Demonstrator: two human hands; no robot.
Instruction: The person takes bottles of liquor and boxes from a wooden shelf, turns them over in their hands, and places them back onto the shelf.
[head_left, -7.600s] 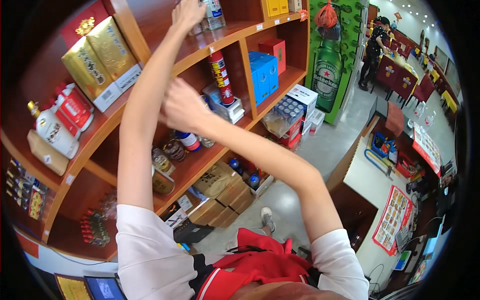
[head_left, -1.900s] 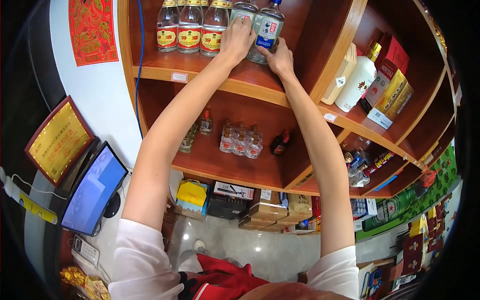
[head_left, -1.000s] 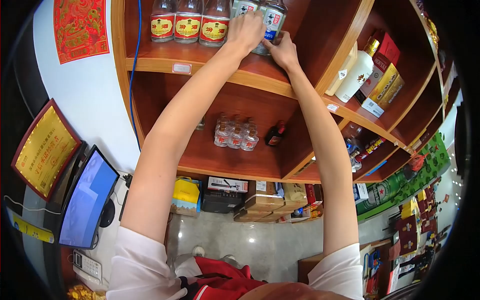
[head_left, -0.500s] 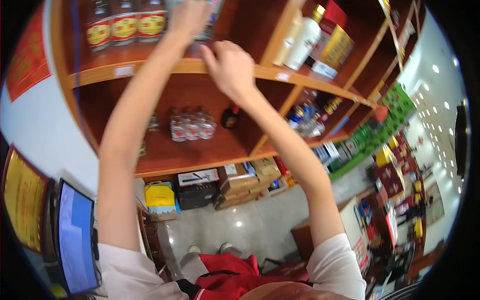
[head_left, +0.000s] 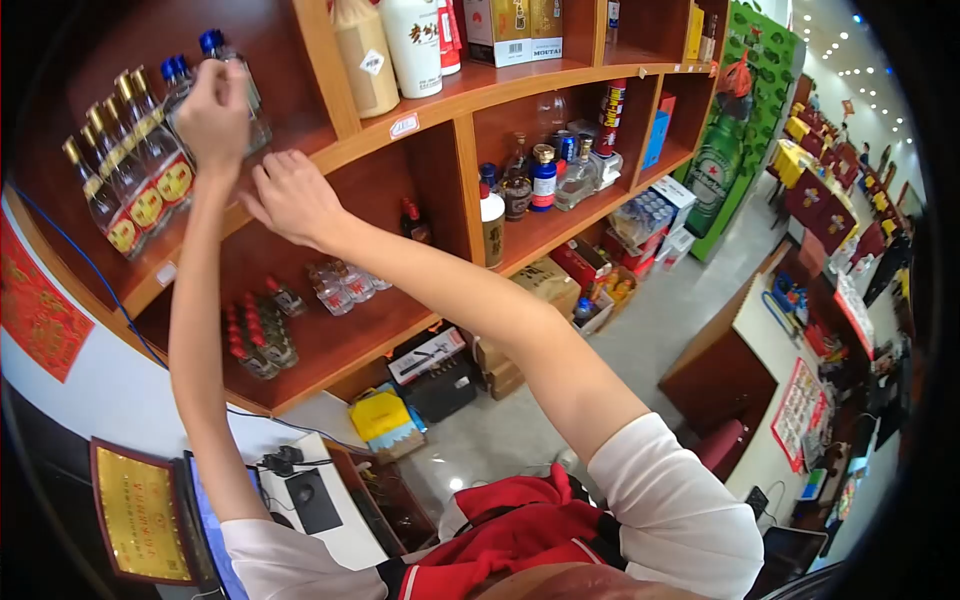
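Observation:
My left hand (head_left: 213,115) is raised to the upper left shelf, its fingers curled closed round the neck of a blue-capped clear bottle (head_left: 257,112); the grip is partly blurred. A second blue cap (head_left: 175,68) shows just left of this hand. Further left stand several clear bottles with gold caps and red-and-yellow labels (head_left: 145,205). My right hand (head_left: 297,197) is lower and to the right, at the front edge of the same shelf, with its fingers apart and nothing in them.
A wooden divider (head_left: 325,65) separates the bottles from a white bottle (head_left: 412,50) and boxes. Small bottles (head_left: 345,285) stand on the shelf below. Cartons (head_left: 500,365) sit on the floor under it. At the right is a counter (head_left: 750,370) with menus; distant people are near tables.
The view has swung right and now shows more shelves and the counter. My right hand, at the bottles earlier, is now off them with its fingers apart. My left hand stays among the blue-capped bottles.

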